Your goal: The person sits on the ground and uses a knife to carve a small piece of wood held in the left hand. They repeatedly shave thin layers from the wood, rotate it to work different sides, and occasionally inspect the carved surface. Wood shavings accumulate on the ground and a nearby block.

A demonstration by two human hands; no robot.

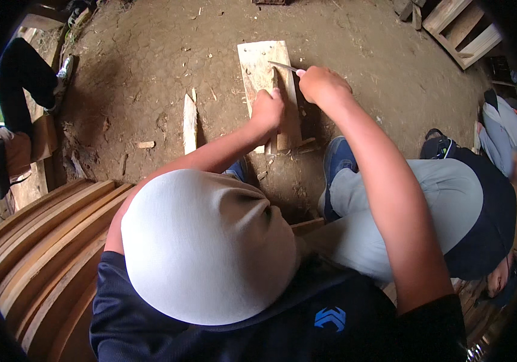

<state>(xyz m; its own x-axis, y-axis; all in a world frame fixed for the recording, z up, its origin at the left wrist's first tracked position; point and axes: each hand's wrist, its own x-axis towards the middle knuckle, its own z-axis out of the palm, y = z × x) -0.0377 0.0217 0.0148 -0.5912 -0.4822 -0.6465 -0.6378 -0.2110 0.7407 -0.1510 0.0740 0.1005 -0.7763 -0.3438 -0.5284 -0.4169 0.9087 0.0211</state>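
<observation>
My right hand (324, 84) is closed around a knife, its thin metal blade (282, 66) pointing left over a flat wooden board (258, 53) on the ground ahead. With its thumb uppermost, my left hand (268, 110) grips a narrow wooden stick (284, 136) lying along the board. The blade is close to the stick's far end; whether they touch I cannot tell. The knife's handle is mostly hidden in my right fist.
A pointed wood piece (190, 123) and scattered chips lie on the dirt floor (150, 60). Long timber slats (59, 232) are stacked at lower left. Another person's leg (26, 78) is at far left; a wooden frame (463, 30) stands at upper right. Someone sits at far right.
</observation>
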